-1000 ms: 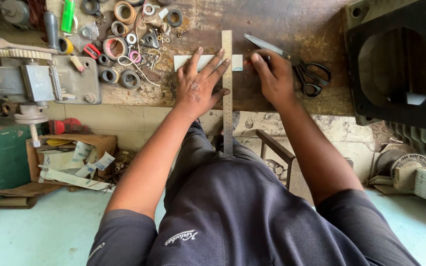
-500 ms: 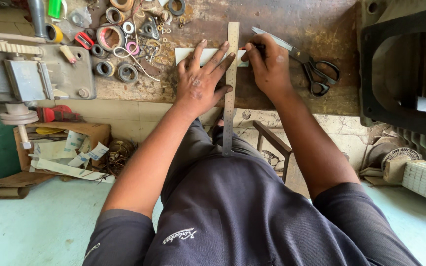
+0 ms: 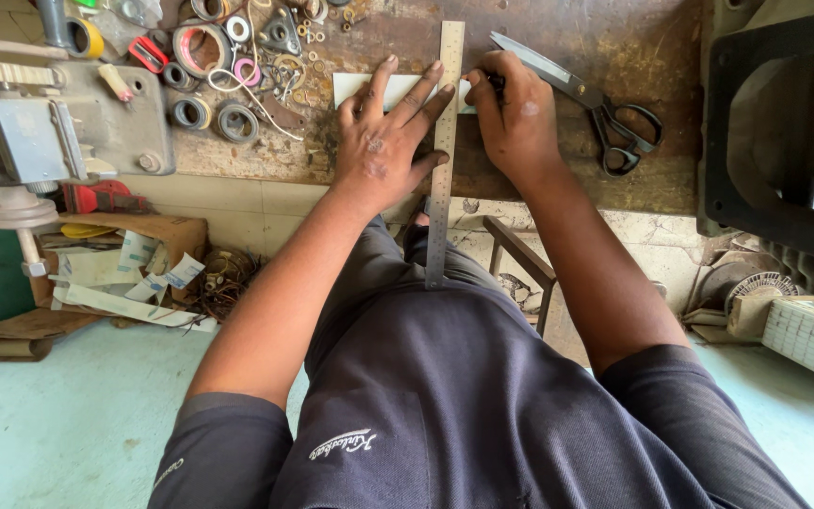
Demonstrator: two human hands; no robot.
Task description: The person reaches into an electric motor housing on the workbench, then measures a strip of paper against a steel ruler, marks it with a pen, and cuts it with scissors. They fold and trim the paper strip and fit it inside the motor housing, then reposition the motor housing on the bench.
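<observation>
Hard to make out: the thin dark tool pinched in the right hand (image 3: 518, 118), only a short dark stub showing at the fingertips beside the steel ruler (image 3: 444, 151), so pen, pencil or scriber cannot be told apart. Mostly hidden: the white sheet (image 3: 355, 87) on the worn wooden bench (image 3: 633, 42), covered by both hands, with just a strip left of the fingers and a sliver at the ruler's right edge in view. Cut off by the top of the frame: the bench's far side and the upper part of the clutter of rings, washers and tape rolls (image 3: 228, 66). Cut off at the right: a large black metal frame (image 3: 784, 123), its opening only partly seen. Left hand (image 3: 388, 137) spread flat, fingers splayed, pressing down on sheet and ruler together, fingertips touching the ruler's left edge. Right hand curled closed around the dark tool, its tip at the ruler's right edge. Ruler lying lengthwise toward the body, overhanging the bench front and ending above the lap. Scissors (image 3: 595, 104) lying just right of the right hand, blades pointing up-left. Grey machine (image 3: 58, 123) at the bench's left end, well apart from the hands. Cardboard and paper scraps (image 3: 115, 264) on the floor below.
</observation>
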